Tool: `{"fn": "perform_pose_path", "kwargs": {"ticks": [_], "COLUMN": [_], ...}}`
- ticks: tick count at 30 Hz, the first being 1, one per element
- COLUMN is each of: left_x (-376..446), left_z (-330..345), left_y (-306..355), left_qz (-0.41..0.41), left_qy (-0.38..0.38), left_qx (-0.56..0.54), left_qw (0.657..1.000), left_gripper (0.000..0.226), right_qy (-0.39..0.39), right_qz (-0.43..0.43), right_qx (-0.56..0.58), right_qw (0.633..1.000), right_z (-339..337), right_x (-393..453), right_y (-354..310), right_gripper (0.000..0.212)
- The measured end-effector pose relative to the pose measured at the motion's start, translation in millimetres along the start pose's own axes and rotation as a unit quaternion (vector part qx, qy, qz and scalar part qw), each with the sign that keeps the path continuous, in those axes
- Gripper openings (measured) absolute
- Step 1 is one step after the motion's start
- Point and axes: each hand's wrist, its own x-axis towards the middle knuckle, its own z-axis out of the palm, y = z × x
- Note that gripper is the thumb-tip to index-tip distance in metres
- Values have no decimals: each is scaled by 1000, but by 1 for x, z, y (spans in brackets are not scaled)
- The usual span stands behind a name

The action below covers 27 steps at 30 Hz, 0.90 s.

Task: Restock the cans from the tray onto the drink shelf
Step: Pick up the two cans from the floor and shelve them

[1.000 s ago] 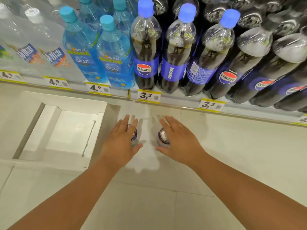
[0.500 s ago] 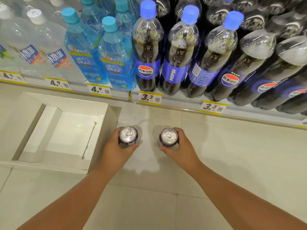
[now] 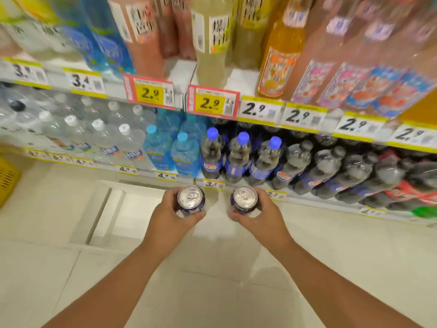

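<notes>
I hold two blue cans with silver tops, one in each hand, upright and side by side above the floor. My left hand (image 3: 169, 217) is wrapped around the left can (image 3: 191, 197). My right hand (image 3: 260, 216) grips the right can (image 3: 244, 197). Both cans hang just in front of the bottom shelf's edge (image 3: 212, 184), below the cola bottles (image 3: 236, 157). A white cardboard tray (image 3: 106, 209) lies on the floor to the left of my hands, and I see nothing inside it.
The drink shelf fills the upper view: water bottles (image 3: 101, 143) and blue bottles (image 3: 165, 150) low left, juice bottles (image 3: 212, 39) above the yellow price tags (image 3: 212, 102). A yellow basket (image 3: 7, 178) sits at the far left. Pale floor tiles lie beneath my arms.
Both hands have lifted the cans up from the floor, and my view has tilted up, so that a higher shelf with juice bottles now shows.
</notes>
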Motion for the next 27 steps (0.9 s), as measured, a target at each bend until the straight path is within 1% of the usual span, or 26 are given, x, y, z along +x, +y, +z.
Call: {"fn": "perform_pose_path", "kwargs": {"ticks": [4, 6, 11, 14, 19, 21, 24, 27], "left_x": [-51, -75, -132, -160, -197, -209, -221, -233], "left_z": [-69, -100, -173, -211, -254, -268, -283, -299], "left_y": [143, 215, 383, 470, 588, 634, 699, 756], "left_qz": [19, 32, 69, 94, 111, 129, 172, 207], "left_qy": [-24, -31, -38, -35, -25, -21, 4, 21], "left_qx": [-28, -33, -42, -38, -28, -17, -15, -25], "left_qw": [999, 998, 996, 994, 993, 991, 985, 978], "left_gripper": [57, 56, 56, 57, 50, 49, 48, 44], "right_qy": [5, -4, -27, -21, -36, -39, -40, -30], "right_qz": [-9, -16, -36, -62, -115, -142, -184, -206], "right_qx": [31, 32, 36, 32, 30, 8, -19, -9], "right_qw": [999, 999, 998, 997, 992, 989, 982, 978], "right_z": [-63, -94, -172, -220, -293, -321, -358, -388], "right_x": [-49, -72, -122, -145, -173, -180, -189, -195], "right_y": [-147, -217, -369, -453, -571, -611, -668, -713], "right_gripper": [56, 56, 66, 69, 70, 65, 65, 58]}}
